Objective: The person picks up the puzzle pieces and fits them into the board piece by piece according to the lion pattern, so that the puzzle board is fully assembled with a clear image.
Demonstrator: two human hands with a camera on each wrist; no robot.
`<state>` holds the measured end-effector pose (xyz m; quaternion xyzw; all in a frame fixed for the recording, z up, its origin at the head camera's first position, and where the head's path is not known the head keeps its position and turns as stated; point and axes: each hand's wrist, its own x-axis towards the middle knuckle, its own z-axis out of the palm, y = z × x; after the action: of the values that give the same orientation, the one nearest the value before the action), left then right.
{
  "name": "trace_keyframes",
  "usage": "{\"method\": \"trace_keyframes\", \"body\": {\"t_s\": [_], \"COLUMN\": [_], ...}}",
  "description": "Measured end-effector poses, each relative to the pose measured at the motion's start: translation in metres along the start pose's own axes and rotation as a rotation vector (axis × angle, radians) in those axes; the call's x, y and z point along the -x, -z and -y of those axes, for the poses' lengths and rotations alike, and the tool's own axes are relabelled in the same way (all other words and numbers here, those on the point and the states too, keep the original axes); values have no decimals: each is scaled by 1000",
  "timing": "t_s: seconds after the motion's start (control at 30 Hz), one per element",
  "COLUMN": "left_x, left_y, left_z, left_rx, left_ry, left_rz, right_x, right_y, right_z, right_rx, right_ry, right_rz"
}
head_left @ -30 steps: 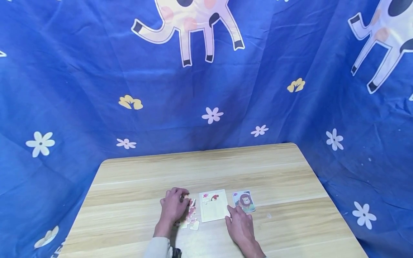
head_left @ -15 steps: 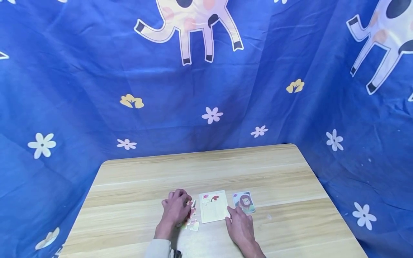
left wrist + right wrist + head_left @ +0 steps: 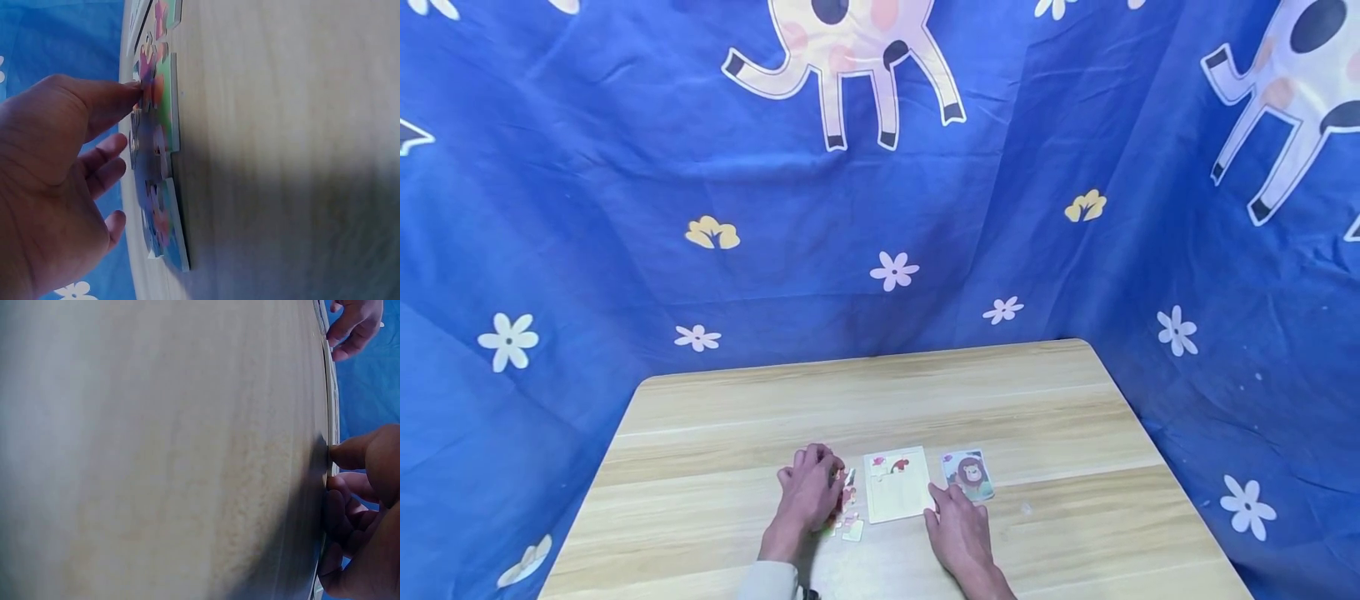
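Note:
My left hand [image 3: 808,493] bends over a cluster of jigsaw puzzle pieces [image 3: 851,498] left of the tray. In the left wrist view its thumb reaches onto the flat pieces [image 3: 166,106], while the other fingers curve loosely below; the index fingertip is hidden. The square, pale puzzle tray [image 3: 897,500] holds a few fitted pieces [image 3: 900,466] along its top, one with a pink shape, one reddish-brown. My right hand [image 3: 962,532] holds the tray's right edge; in the right wrist view, thumb [image 3: 351,452] and forefinger meet that edge, remaining fingers curled.
A lion picture card [image 3: 967,472] lies right of the tray, partly behind the right hand. The wooden table [image 3: 722,442] has rounded far corners. Blue printed cloth [image 3: 805,292] hangs behind it and at both sides.
My left hand has shifted slightly toward me and to the right over the pieces, fingers drawn closer together. The right hand keeps its place at the tray's edge. The head view has tilted slightly.

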<state>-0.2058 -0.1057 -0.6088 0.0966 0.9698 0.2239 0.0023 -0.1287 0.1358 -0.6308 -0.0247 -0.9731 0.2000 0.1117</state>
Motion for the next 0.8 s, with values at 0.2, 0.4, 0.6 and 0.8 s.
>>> {"method": "trace_keyframes", "body": {"t_s": [0.2,0.4,0.6,0.8], "left_x": [1,4,8,15], "left_y": [-1,-3,0,-1], "left_z": [1,1,0,-3], "left_rx": [19,115,271,331], "left_ry": [12,35,91,124], "left_rz": [-22,-40,-29,-57], "right_x": [0,2,3,5], "right_y": [1,1,0,-2], "right_z": [-1,-1,-2,-3], "right_rx": [0,2,-5,-14], "right_ry": [1,-8,-17,-22], "right_rz": [19,25,37,39]}}
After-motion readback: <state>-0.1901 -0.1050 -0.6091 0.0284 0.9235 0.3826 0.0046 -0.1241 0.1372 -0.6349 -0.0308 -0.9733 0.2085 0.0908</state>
